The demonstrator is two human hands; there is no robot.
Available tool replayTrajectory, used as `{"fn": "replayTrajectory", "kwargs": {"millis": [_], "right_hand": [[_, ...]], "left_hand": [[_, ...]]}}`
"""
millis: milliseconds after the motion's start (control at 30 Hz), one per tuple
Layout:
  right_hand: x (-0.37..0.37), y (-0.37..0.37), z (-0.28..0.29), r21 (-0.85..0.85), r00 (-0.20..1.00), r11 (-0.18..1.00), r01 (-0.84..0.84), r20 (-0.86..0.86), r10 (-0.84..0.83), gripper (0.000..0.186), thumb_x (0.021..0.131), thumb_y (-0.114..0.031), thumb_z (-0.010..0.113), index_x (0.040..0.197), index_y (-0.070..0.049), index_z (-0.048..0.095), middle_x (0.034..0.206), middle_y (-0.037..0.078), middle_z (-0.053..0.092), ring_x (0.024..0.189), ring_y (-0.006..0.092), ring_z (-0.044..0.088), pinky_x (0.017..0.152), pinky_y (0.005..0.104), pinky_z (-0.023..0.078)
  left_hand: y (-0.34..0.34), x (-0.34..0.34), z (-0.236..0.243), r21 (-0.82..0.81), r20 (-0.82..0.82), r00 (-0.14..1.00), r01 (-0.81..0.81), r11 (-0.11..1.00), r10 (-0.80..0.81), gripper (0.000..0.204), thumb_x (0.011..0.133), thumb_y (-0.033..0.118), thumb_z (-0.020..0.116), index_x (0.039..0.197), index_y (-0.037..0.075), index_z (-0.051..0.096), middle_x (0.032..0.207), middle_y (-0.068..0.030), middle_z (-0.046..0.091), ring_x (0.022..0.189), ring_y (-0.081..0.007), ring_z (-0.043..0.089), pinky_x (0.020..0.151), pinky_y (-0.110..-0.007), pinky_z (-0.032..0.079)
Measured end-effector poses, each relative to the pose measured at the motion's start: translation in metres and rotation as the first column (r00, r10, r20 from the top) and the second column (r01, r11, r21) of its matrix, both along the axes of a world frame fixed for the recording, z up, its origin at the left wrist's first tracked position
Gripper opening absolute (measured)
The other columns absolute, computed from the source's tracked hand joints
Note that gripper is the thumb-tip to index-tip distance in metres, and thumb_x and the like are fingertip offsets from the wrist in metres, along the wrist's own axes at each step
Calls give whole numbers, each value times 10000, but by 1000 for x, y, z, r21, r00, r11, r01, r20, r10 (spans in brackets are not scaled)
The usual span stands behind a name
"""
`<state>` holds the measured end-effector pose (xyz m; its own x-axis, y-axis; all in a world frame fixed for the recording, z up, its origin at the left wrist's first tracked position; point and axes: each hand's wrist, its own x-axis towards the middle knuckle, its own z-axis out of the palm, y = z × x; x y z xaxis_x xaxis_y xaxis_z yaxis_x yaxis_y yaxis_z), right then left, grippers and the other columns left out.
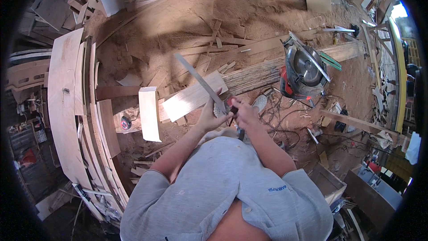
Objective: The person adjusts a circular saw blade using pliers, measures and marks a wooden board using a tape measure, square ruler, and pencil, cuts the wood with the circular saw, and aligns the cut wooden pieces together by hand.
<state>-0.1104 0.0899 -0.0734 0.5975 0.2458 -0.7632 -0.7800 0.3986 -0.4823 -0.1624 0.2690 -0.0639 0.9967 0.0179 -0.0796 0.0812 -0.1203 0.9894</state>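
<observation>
In front of my belly both hands hold a combination square, a long flat metal blade (195,76) with a red and dark head (230,103). The blade points up and to the left. My left hand (208,115) is closed round the blade's lower end, close to the head. My right hand (245,114) grips the head with bent fingers, which partly hide it. Just beyond the hands lies a pale wooden board (189,100). Left of it a pale wood block (149,112) rests on end or on edge; I cannot tell which.
A red circular saw (307,69) sits to the right on a long rough plank (254,78). Cables (285,129) tangle below it. A tape measure (126,122) lies at left beside stacked boards (67,107). Sawdust and offcuts cover the ground. One shoe (260,102) shows near my right hand.
</observation>
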Motion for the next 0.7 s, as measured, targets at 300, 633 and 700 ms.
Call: {"fn": "replayTrajectory", "kwargs": {"millis": [300, 633, 700], "right_hand": [[-24, 1, -49, -378, 893, 886, -269, 248, 376, 232, 1040, -104, 623, 1222, -22, 741, 953, 67, 766, 710, 146, 700, 658, 299, 551], [-12, 13, -65, -461, 925, 859, -222, 178, 335, 236, 1062, -251, 732, 1006, -23, 747, 806, 19, 702, 665, 83, 628, 573, 266, 488], [-11, 13, -72, -421, 928, 886, -195, 213, 305, 233, 1065, -246, 726, 990, -25, 745, 762, 13, 672, 631, 86, 609, 557, 268, 469]], "left_hand": [[6, 8, -11, 456, -222, 975, 87, 886, 18, 601, 845, 305, 933, 1279, 3, 646, 1102, -253, 761, 1047, -419, 756, 888, -480, 596], [16, 18, -27, 775, -162, 977, 213, 595, -138, 583, 785, 480, 933, 1147, 82, 706, 1025, -145, 760, 926, -324, 761, 741, -449, 603], [26, 17, -27, 810, -26, 986, 117, 574, -165, 588, 784, 509, 926, 1135, 90, 709, 1009, -116, 748, 905, -300, 749, 726, -420, 599]]}}
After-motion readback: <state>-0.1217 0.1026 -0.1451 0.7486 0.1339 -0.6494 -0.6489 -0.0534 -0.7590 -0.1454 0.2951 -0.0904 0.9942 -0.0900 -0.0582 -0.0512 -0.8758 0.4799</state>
